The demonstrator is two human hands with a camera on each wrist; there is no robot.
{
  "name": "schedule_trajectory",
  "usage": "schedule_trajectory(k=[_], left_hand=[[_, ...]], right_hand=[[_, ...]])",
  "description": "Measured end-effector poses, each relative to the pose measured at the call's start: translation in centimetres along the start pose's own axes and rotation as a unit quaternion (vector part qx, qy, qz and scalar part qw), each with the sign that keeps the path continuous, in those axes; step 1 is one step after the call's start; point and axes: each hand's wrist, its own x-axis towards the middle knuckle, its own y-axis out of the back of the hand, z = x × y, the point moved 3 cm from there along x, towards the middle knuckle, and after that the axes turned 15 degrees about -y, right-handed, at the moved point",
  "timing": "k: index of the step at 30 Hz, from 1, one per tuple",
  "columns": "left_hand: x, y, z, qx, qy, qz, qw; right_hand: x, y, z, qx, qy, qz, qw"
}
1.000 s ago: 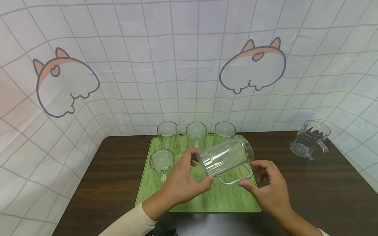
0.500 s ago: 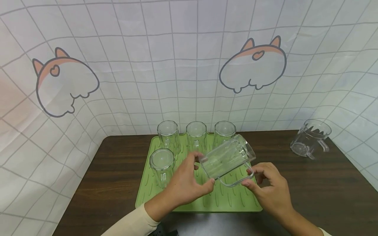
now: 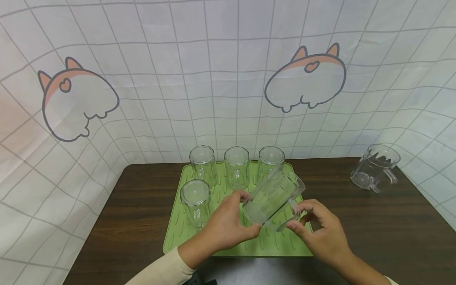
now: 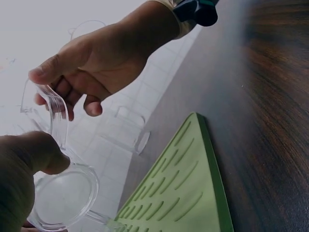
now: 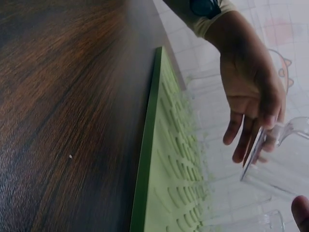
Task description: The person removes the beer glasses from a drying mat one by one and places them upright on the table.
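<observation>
A clear glass mug (image 3: 272, 196) is held tilted above the green mat (image 3: 228, 247), its base toward the lower left and its rim toward the upper right. My left hand (image 3: 228, 225) grips it around the base end, thumb in front and fingers behind. My right hand (image 3: 322, 231) pinches the handle between thumb and fingers. The left wrist view shows the right hand (image 4: 96, 63) on the handle and the round base (image 4: 65, 198) by the left thumb. In the right wrist view the left hand (image 5: 251, 77) holds the base edge of the mug (image 5: 280, 164).
Upside-down glasses stand on the mat: three along its back, (image 3: 202, 166), and one glass (image 3: 196, 202) in front at the left. A clear mug (image 3: 374, 168) stands on the dark wooden table (image 3: 139, 209) at the back right. A white gridded curtain (image 3: 228, 79) hangs behind.
The mug and my left hand have moved slightly lower, and the mug leans more steeply. My right fingers have come from beside the handle to take hold of it.
</observation>
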Motion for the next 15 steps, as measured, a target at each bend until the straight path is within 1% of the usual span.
schedule_trajectory(k=[5,9,15], left_hand=[[0.1,-0.4,-0.1,0.000,0.007,-0.017,0.9998],[0.1,-0.7,-0.3,-0.002,0.009,-0.025,0.9996],[0.2,-1.1,-0.6,0.003,0.010,-0.029,0.9995]], right_hand=[[-0.1,-0.6,-0.2,0.025,0.015,-0.019,0.9994],[-0.3,-1.2,-0.2,0.057,0.027,-0.037,0.9973],[-0.5,-1.8,-0.6,0.108,0.028,-0.084,0.9902]])
